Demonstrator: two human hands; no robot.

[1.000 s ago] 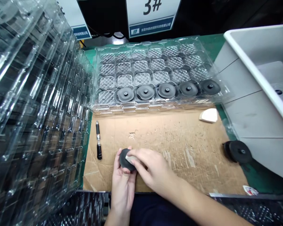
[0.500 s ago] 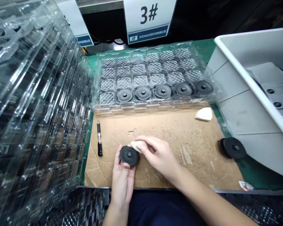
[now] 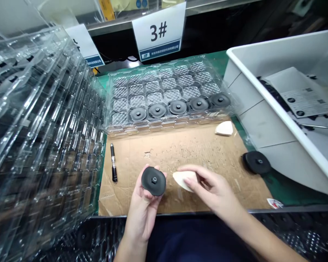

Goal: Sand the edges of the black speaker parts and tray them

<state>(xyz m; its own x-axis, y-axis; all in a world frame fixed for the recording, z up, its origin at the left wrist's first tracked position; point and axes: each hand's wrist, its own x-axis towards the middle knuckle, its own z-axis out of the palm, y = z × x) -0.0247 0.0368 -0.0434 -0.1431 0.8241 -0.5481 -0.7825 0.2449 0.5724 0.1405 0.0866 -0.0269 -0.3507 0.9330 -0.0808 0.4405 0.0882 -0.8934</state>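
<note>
A black rounded plastic part [image 3: 153, 186] with a small raised peg at its centre rests in my left hand [image 3: 145, 211], the fingers closed round its edge. My right hand [image 3: 215, 189] pinches a white wedge-shaped sponge [image 3: 184, 179], its tip just to the right of the part and apart from it. Both hands are over a sheet of brown cardboard [image 3: 169, 149]. Beyond them lies a clear plastic tray [image 3: 164, 86], whose nearest row of pockets holds several similar black parts [image 3: 178, 107].
Tall stacks of clear trays [image 3: 57, 138] stand at the left, beside a pen [image 3: 113, 162]. A second white wedge [image 3: 224, 128] lies at the cardboard's far right. Another black part [image 3: 257, 162] sits near a white bin [image 3: 278, 145]. A "3#" sign [image 3: 160, 32] hangs behind.
My right hand has drawn the white wedge away from the black part, to the right. My left hand has tilted the part more towards me. The whole view has shifted slightly.
</note>
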